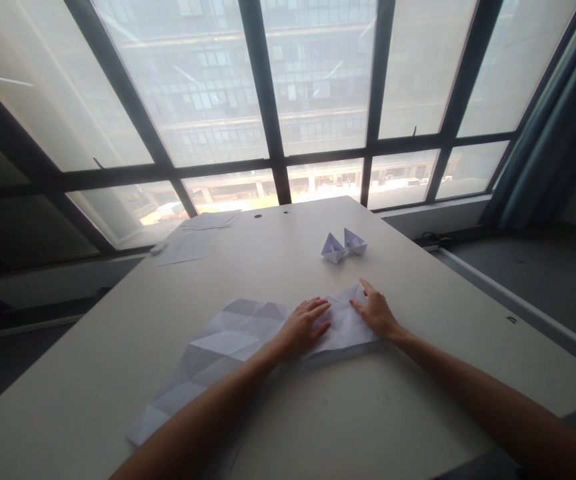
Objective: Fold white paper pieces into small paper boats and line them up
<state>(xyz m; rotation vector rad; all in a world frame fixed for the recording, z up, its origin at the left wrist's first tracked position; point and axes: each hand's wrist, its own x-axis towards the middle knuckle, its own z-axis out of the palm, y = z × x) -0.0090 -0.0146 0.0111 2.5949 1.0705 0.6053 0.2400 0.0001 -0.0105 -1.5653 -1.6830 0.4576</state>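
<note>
A large creased white paper sheet [218,347] lies unfolded on the white table [418,373], its folds forming triangles. My left hand [304,327] rests flat on the sheet's right part, fingers spread. My right hand [375,310] presses the sheet's far right corner, fingers pointing away from me. Neither hand grips anything. Two small folded paper boats [343,245] stand side by side just beyond my hands.
A stack of loose white sheets [193,237] lies at the table's far left edge. Two small dark holes [258,215] mark the tabletop near the window. Large windows with dark frames stand behind the table; a curtain [553,133] hangs at right.
</note>
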